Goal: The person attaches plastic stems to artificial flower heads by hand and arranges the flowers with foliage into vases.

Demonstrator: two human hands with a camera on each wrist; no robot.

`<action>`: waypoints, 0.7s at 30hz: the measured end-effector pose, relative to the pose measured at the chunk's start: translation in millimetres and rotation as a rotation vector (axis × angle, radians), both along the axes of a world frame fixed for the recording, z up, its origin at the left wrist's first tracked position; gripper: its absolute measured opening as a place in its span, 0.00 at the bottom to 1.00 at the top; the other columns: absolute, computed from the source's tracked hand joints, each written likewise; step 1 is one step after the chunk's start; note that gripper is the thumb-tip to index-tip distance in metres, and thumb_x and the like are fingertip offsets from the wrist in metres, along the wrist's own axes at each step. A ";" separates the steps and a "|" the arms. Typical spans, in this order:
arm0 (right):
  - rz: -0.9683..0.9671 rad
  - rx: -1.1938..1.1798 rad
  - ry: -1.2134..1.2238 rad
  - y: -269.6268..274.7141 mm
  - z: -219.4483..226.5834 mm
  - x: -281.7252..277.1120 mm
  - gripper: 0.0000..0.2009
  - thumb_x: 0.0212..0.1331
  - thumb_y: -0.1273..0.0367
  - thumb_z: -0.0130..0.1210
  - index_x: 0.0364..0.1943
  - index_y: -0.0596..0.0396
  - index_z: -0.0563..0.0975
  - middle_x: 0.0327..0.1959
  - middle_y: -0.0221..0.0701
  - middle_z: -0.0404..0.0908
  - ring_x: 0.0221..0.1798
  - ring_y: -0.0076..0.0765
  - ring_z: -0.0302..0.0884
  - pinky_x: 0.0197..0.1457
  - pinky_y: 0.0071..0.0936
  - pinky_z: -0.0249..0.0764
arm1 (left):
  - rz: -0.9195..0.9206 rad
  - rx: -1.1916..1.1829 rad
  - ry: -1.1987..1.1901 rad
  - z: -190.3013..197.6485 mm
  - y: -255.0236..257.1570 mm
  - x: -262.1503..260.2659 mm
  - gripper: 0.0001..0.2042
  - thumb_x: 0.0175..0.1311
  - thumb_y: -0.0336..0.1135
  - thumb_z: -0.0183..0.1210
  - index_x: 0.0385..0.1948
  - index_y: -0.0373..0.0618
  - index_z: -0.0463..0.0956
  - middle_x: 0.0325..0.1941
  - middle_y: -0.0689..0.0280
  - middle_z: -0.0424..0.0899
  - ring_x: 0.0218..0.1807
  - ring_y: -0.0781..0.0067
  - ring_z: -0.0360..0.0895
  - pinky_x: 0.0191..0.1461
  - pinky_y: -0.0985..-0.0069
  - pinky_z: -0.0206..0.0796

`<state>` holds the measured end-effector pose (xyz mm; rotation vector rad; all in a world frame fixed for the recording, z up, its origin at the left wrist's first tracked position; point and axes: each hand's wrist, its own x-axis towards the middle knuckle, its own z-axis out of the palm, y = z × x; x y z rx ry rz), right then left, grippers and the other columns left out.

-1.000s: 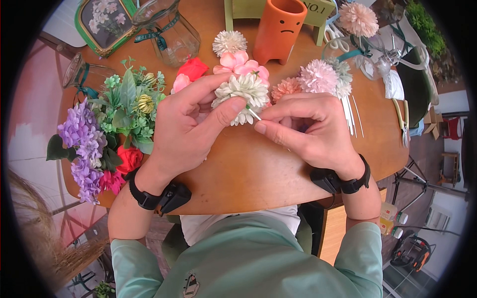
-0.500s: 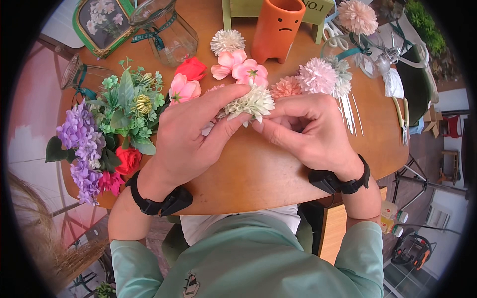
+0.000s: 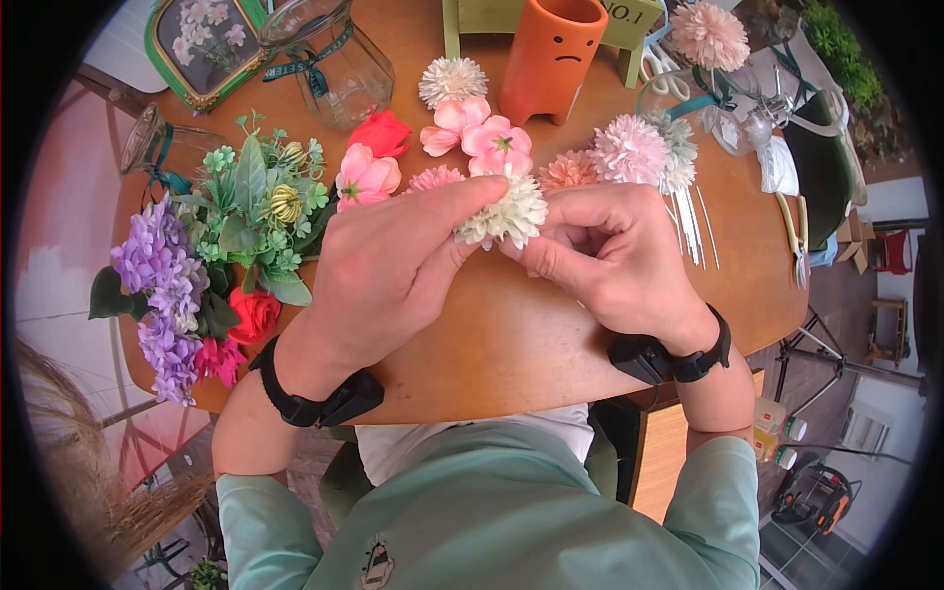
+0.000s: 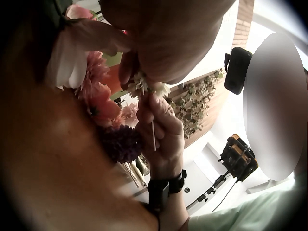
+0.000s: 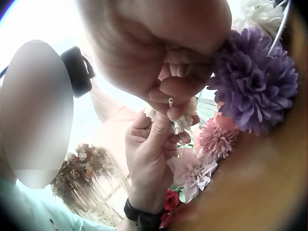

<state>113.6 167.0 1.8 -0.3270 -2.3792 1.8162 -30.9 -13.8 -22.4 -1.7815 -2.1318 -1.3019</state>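
1. Closest to the head camera, a pale green short-sleeved shirt (image 3: 492,511) is seen, worn by the person seated at a brown wooden table (image 3: 492,364).
2. Into the action: a cream-white, many-petalled artificial flower (image 3: 506,211) is being held above the table, between both hands. By the left hand (image 3: 393,256) the bloom is gripped, thumb and fingers closed in on its petals.
3. By the right hand (image 3: 610,246) a thin white stem (image 4: 154,134) is pinched just beside the bloom (its free end is caught nicely by the left wrist camera).
4. Off to the left, a green leafy artificial bunch (image 3: 251,216) is laid out, with purple clustered blossoms (image 3: 162,285) and a red rose-like flower (image 3: 256,315) beside it.
5. Just beyond the hands, pink open-petalled flower heads (image 3: 499,146) are spread; to their right, a pale pink pompom-shaped flower (image 3: 626,147) is set near slim white sticks (image 3: 685,226).
6. At the back, an orange cup with a frowning face (image 3: 553,64) is stood in front of a green stand lettered "NO.1" (image 3: 629,34); farther left, a clear glass vase (image 3: 344,93) is seen, tied with a teal ribbon (image 3: 310,71).
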 end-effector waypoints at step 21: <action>-0.135 -0.108 0.282 23.0 12.1 13.3 0.07 0.64 0.79 0.65 0.45 0.67 0.87 0.28 0.26 0.87 0.25 0.09 0.74 0.25 0.13 0.66 | 0.038 0.230 -0.354 6.8 0.6 -5.3 0.19 0.73 0.27 0.62 0.63 0.31 0.77 0.61 0.54 0.87 0.52 0.74 0.86 0.55 0.76 0.77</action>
